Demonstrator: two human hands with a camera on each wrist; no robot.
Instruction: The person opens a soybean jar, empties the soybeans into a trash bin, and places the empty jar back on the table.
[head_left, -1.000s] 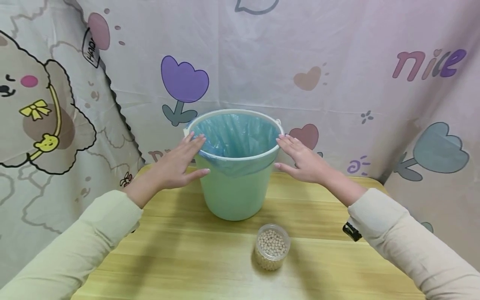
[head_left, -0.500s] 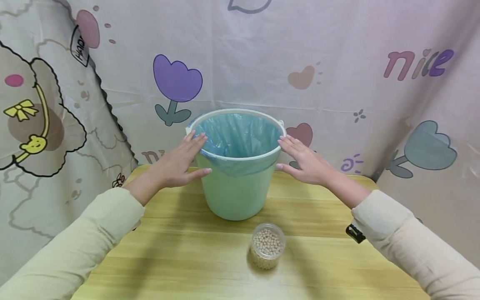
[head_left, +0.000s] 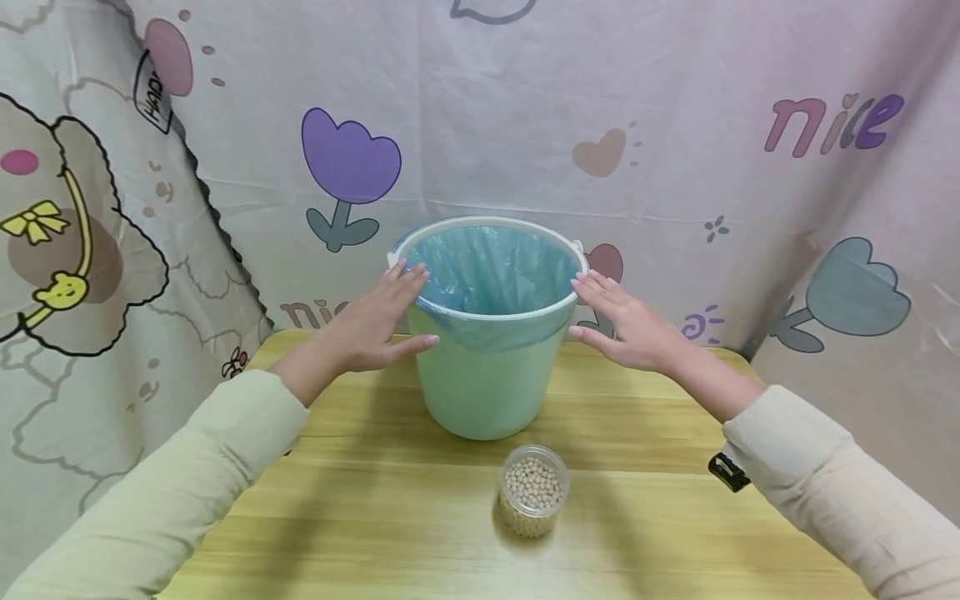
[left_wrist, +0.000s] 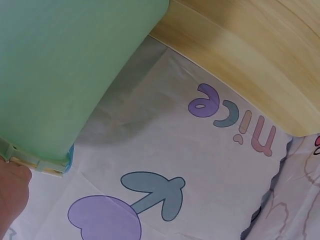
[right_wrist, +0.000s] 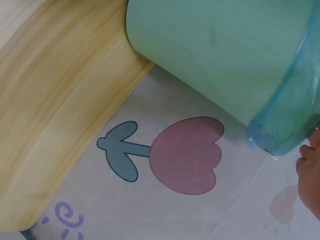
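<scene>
Green bucket (head_left: 487,387) stands upright, far middle of the desk (head_left: 375,517), mouth up, long axis vertical, and left grip (head_left: 375,323) and right grip (head_left: 630,327), fingers stretched straight, touch its rim (head_left: 498,317) left and right!

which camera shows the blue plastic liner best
The head view: it looks into the round, light-green plastic bucket, showing the translucent blue plastic liner inside and its edge folded outside. The right wrist view shows part of the outside fold close up; the left wrist view shows only a blue sliver of it.
</scene>
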